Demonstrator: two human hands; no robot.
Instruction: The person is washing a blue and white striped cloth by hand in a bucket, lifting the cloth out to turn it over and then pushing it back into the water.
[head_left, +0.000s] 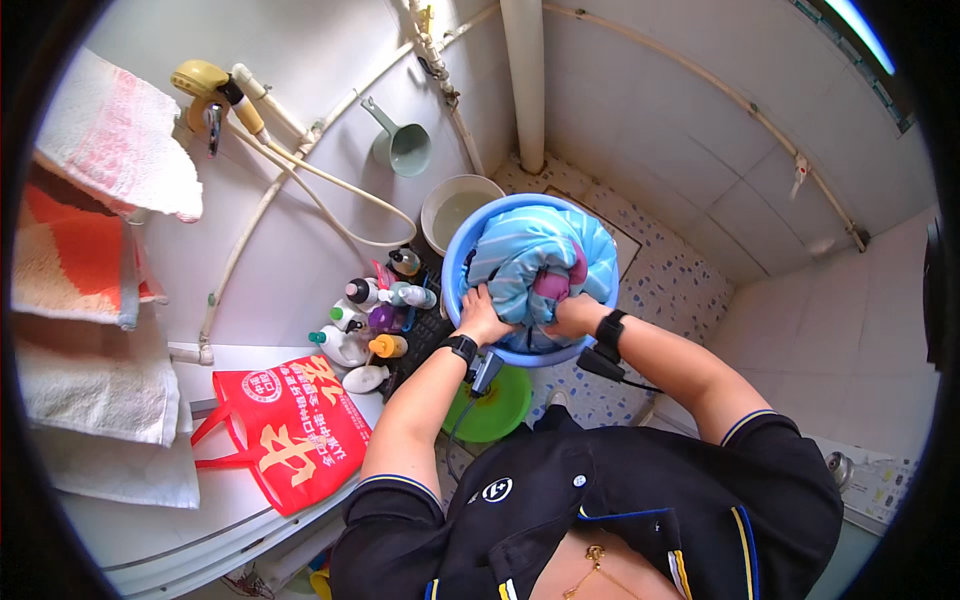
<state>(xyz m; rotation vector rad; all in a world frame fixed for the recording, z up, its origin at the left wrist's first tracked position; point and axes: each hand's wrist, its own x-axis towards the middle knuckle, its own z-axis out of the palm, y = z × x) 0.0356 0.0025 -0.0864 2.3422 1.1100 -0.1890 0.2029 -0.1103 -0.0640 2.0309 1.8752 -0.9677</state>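
A blue plastic basin (450, 281) stands before me, heaped with a bundle of light blue striped padded fabric (517, 240) that has a purple patch. My left hand (484, 316) grips the near left part of the bundle, its thumb turned inward. On the near right, my right hand (579, 316) grasps the fabric close to the purple part, with some fingertips hidden in the folds. Both wrists wear black straps with small devices and cables.
A green basin (510, 405) sits below the blue one, and a pale bucket of water (454, 217) behind it. Several bottles (345, 345) crowd the left, near a red bag (292, 435). A dipper (409, 150), a shower hose (337, 180) and towels (112, 135) hang left.
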